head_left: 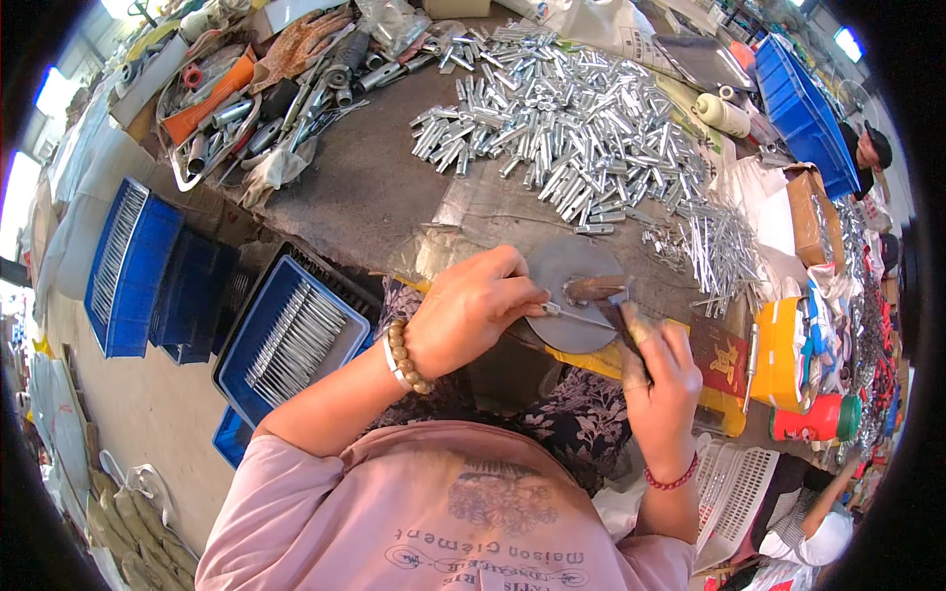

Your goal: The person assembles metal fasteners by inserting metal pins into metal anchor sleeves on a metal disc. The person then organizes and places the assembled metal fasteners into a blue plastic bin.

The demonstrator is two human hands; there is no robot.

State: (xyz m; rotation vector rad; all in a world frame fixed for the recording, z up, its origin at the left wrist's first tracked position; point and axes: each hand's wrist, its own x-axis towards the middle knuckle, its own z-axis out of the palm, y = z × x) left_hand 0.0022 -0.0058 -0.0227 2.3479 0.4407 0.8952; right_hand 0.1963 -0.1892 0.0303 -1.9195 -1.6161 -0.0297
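Note:
Over a round grey disc [576,340] at the near edge of the table, both of my hands are at work. My left hand [471,307] pinches the near end of a thin metal rod [581,317] between thumb and fingertips, and the rod lies across the disc. Wrapped round a handle, my right hand [662,369] grips a hammer [594,288], whose brownish head is low over the middle of the disc. Whether the head touches anything cannot be made out. Beyond the disc spreads a heap of silvery metal sleeves [581,128], with loose thin pins [717,251] at its right.
Left of my lap, a blue tray [232,379] holds a row of metal rods [298,343]; more blue bins [123,276] stand farther left. Tools and an orange-handled item [207,98] crowd the back left. At right are a yellow box [778,355] and a red jar [813,419]. Other people are at the right.

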